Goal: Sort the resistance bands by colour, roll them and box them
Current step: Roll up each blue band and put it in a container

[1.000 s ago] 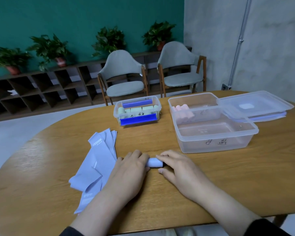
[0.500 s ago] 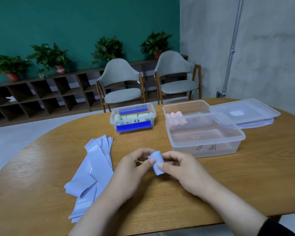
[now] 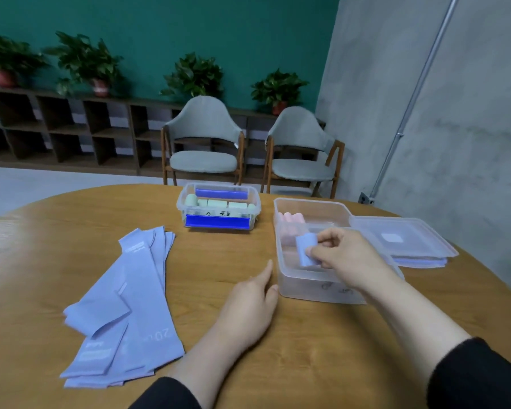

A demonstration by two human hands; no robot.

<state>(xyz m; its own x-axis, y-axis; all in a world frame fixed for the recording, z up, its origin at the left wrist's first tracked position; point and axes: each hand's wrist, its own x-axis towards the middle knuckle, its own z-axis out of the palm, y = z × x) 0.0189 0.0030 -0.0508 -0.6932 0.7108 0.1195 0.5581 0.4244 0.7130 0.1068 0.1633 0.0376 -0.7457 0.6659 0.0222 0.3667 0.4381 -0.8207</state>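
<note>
My right hand (image 3: 341, 258) pinches a rolled lavender band (image 3: 306, 250) and holds it over the large clear box (image 3: 310, 287). Pink rolls (image 3: 291, 221) lie at the far end of that box. My left hand (image 3: 250, 305) rests flat on the table with straight fingers, just left of the box. Several flat lavender bands (image 3: 124, 305) lie in a fanned pile at the left. A smaller clear box (image 3: 219, 206) with blue clips holds pale green rolls at the back.
A clear lid (image 3: 401, 239) lies on more lavender bands right of the large box. The wooden table (image 3: 307, 349) curves round at both sides. Two grey chairs (image 3: 204, 143) stand behind it, before a shelf with plants.
My right hand carried the rolled lavender band from the table's front to above the large box. My left hand let go of the roll and now lies flat on the table.
</note>
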